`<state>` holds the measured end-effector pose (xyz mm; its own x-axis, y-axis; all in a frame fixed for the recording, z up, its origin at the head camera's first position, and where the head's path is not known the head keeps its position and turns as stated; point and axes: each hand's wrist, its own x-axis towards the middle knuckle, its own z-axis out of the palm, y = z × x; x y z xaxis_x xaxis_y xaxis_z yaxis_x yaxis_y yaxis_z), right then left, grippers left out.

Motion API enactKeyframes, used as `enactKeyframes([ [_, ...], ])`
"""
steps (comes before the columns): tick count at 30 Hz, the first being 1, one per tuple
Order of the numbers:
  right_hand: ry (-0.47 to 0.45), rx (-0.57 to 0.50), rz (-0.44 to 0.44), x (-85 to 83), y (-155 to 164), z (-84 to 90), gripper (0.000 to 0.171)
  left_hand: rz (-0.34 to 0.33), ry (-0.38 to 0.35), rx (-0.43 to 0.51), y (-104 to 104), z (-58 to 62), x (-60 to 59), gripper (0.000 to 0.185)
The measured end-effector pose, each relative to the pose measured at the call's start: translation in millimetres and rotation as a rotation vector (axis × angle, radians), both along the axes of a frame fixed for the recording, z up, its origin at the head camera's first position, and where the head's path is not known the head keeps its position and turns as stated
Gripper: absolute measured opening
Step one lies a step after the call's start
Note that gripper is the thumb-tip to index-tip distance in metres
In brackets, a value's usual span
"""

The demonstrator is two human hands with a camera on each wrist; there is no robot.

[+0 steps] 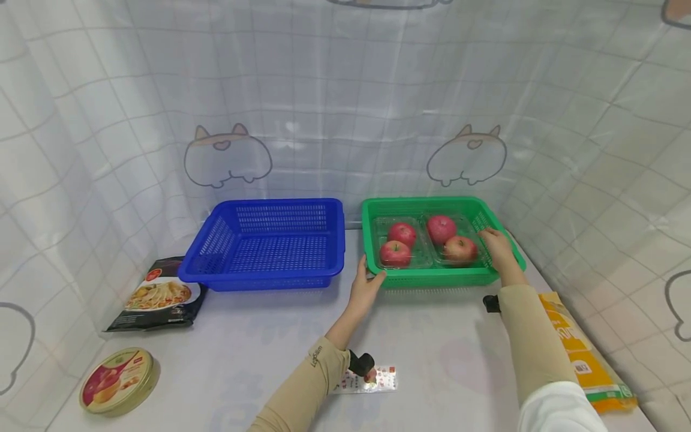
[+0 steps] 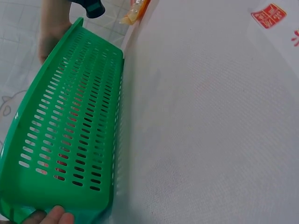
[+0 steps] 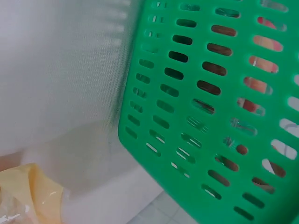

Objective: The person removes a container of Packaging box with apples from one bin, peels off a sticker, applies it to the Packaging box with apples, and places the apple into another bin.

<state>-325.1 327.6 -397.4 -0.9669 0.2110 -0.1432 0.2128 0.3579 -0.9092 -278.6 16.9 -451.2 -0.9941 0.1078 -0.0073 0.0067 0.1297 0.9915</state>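
A green basket (image 1: 450, 277) holds two clear plastic boxes with red apples (image 1: 396, 254) in them. My left hand (image 1: 364, 291) grips its near left corner, thumb at the front rim and fingers along the left side. In the left wrist view, fingertips (image 2: 58, 215) show against the basket wall. My right hand (image 1: 498, 247) reaches over the right rim, its fingers inside beside the right box (image 1: 444, 263). Whether those fingers pinch the rim or the box is hidden. The right wrist view shows the slotted green wall, with no fingers visible.
A blue basket (image 1: 261, 283) stands to the left. Around it are a black food packet (image 1: 162, 294) and a round tin (image 1: 116, 384). An orange-yellow packet (image 1: 585, 360) lies by the right edge, and a printed card (image 1: 378, 379) lies near my left wrist. Patterned curtains enclose the table.
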Motion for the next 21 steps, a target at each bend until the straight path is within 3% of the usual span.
enactKeyframes([
  [7, -0.11, 0.04, 0.074, -8.2, 2, -2.1, 0.067, -0.011, 0.013, 0.006, 0, -0.4, -0.4, 0.07],
  [15, -0.256, 0.005, 0.154, -11.2, 3, -1.1, 0.065, -0.008, 0.005, 0.006, 1, -2.9, -0.3, 0.069],
  [18, -0.303, -0.008, 0.174, -11.4, 5, -0.3, 0.069, -0.015, 0.004, 0.008, 0, 12.0, 8.6, 0.068],
  [21, -0.319, -0.014, 0.172, -12.7, 5, 0.4, 0.071, -0.016, 0.004, 0.007, 0, 12.3, 8.3, 0.068],
])
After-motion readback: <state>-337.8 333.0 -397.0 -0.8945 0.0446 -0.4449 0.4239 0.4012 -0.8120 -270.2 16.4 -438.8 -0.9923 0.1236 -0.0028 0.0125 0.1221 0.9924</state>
